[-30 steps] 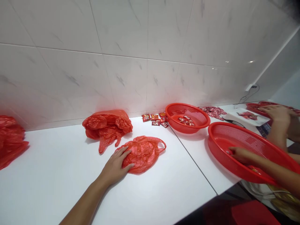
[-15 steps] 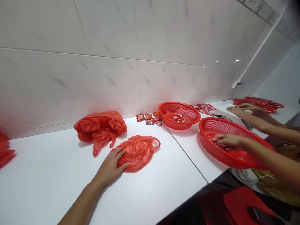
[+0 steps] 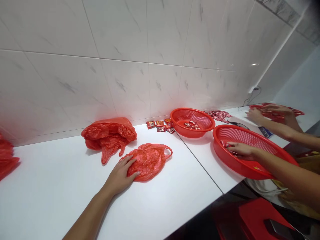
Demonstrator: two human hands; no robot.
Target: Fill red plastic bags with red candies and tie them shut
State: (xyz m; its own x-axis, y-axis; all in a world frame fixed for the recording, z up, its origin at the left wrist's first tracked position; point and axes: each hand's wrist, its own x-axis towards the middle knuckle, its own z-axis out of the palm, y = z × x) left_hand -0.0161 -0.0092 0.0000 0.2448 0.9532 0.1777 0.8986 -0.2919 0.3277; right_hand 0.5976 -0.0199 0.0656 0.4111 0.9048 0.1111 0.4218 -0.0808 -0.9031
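We find our left grip (image 3: 119,178) spread over the flattened red bag (image 3: 148,163) on the worktop (image 3: 180,200), beside a crumpled bundle (image 3: 110,131); dragging pressed fingers could bunch or tear thin film.

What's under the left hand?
The left hand lies palm down, fingers over the edge of the flat red bag, which lies on the table. Whatever the palm and fingers cover can't be seen.

Marbled wall tiles (image 3: 125,80) behind the desk (image 3: 185,193); a cable (image 3: 250,99) near its back edge; a dark phone (image 3: 278,228) on a red stool (image 3: 257,213)
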